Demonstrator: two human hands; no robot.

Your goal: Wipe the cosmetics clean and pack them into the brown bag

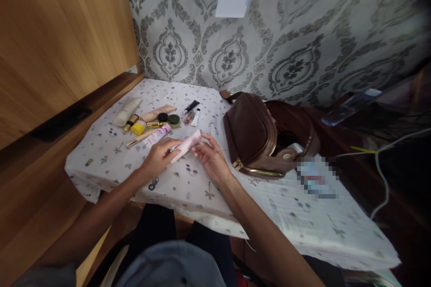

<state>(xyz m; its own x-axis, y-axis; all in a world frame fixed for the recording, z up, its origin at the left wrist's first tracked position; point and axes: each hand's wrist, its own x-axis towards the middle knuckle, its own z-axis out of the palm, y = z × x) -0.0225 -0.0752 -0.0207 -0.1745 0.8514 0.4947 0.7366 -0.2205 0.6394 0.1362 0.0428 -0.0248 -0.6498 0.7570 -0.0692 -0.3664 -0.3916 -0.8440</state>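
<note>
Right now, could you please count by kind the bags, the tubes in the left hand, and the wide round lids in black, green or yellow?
Bags: 1, the brown bag
Tubes in the left hand: 1, the pale pink tube
Wide round lids: 3, the black lid, the green lid and the yellow lid
Total: 5

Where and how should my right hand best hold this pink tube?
Probably the far end of the pink tube, from the right, pinched across its width: the left hand already grips the nearer part, and the far end slants toward the right hand.
</note>
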